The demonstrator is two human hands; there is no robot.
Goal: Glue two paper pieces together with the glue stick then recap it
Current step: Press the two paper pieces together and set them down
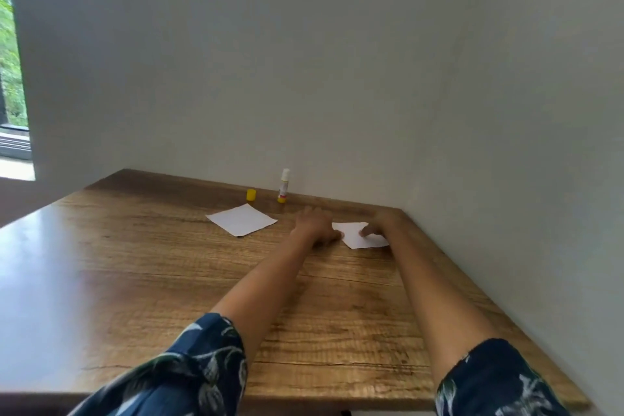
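Two white paper pieces lie on the wooden table (169, 263). The left paper (241, 219) lies flat and untouched. Both hands meet at the right paper (359, 236) near the far right corner. My left hand (315, 224) touches its left edge with the fingertips. My right hand (374, 228) presses down on its top with the fingers. The glue stick (284, 186) stands upright and uncapped by the wall. Its yellow cap (251, 194) stands apart to the left of it.
A plain wall runs along the table's far and right edges. A window (11, 78) with greenery outside is at the far left. The table's front edge lies under my patterned sleeves.
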